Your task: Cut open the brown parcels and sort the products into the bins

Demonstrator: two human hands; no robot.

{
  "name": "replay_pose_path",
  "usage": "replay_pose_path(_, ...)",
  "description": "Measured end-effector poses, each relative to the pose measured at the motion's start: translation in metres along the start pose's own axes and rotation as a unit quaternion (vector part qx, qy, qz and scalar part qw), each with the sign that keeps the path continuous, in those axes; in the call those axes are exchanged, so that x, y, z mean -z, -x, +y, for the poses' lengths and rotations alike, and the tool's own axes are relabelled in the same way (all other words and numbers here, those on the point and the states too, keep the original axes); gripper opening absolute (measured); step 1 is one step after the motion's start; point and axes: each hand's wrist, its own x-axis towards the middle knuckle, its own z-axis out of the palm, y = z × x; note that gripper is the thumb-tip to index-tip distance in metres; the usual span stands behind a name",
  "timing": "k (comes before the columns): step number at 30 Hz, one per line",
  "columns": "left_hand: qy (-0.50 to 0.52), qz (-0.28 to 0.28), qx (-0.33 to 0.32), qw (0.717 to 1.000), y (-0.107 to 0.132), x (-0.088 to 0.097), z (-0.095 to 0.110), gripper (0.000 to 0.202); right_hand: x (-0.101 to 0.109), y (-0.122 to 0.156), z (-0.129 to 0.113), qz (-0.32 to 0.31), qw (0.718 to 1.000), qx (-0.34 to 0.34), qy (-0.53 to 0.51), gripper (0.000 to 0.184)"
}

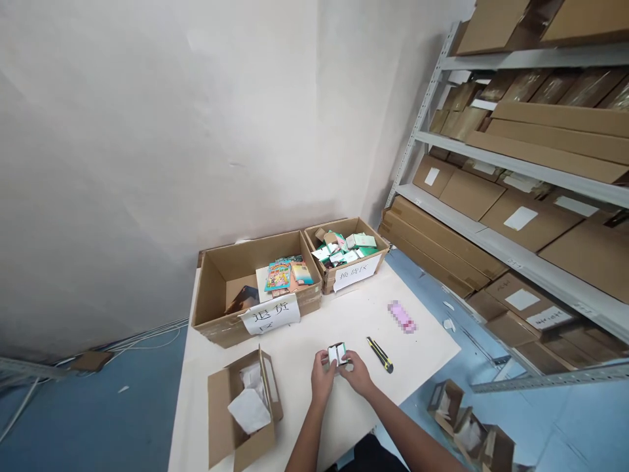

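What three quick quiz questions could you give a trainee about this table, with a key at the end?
1. What do the left grip and right grip hold together?
2. True or false: the utility knife lies on the table, to the right of the right grip.
3. Which labelled carton holds the pile of green-and-white boxes: A, the larger; B, the smaller?

Key:
1. A small white-and-green box.
2. True.
3. B, the smaller carton.
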Motion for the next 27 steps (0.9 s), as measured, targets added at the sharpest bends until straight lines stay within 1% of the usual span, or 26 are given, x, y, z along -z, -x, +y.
replay_pose_path(2, 0.045, -0.030, 0.000, 0.999, 0.002, 0.005, -0.003, 0.052, 0.003, 0.001, 0.006, -0.018, 0.999, -0.035, -0.032, 0.042)
replay_pose_path(4, 0.085, -0.054, 0.009, 0.995, 0.002, 0.010, -0.007, 0.061, 0.007, -0.002, 0.011, -0.026, 0.995, -0.061, -0.077, 0.053)
replay_pose_path(6, 0.096, -0.068, 0.017, 0.993, 0.002, 0.013, -0.010, 0.068, 0.008, -0.006, 0.014, -0.040, 0.990, -0.068, -0.118, 0.057)
replay_pose_path(8, 0.075, -0.074, 0.017, 0.994, -0.001, 0.015, -0.009, 0.065, 0.006, -0.011, 0.013, -0.061, 0.985, -0.064, -0.149, 0.052)
replay_pose_path(10, 0.041, -0.067, 0.009, 0.997, -0.006, 0.014, -0.004, 0.059, 0.001, -0.016, 0.006, -0.069, 0.982, -0.051, -0.170, 0.044)
replay_pose_path(13, 0.000, -0.041, -0.019, 0.999, -0.018, 0.013, 0.011, 0.052, -0.001, -0.028, -0.012, -0.064, 0.980, -0.033, -0.187, 0.034)
replay_pose_path(15, -0.021, -0.024, -0.046, 0.998, -0.029, 0.010, 0.026, 0.049, 0.003, -0.040, -0.030, -0.068, 0.979, -0.021, -0.190, 0.032)
replay_pose_path(18, -0.040, -0.008, -0.084, 0.996, -0.050, 0.001, 0.057, 0.049, 0.019, -0.068, -0.064, -0.068, 0.982, 0.007, -0.178, 0.032)
replay_pose_path(20, -0.037, -0.001, -0.110, 0.993, -0.069, -0.007, 0.087, 0.053, 0.033, -0.094, -0.092, -0.066, 0.984, 0.030, -0.162, 0.034)
replay_pose_path(23, -0.033, 0.015, -0.169, 0.985, -0.106, -0.022, 0.144, 0.055, 0.054, -0.143, -0.142, -0.065, 0.983, 0.071, -0.156, 0.038)
replay_pose_path(27, -0.030, 0.017, -0.250, 0.968, -0.174, -0.037, 0.235, 0.049, 0.073, -0.226, -0.213, -0.073, 0.973, 0.139, -0.170, 0.041)
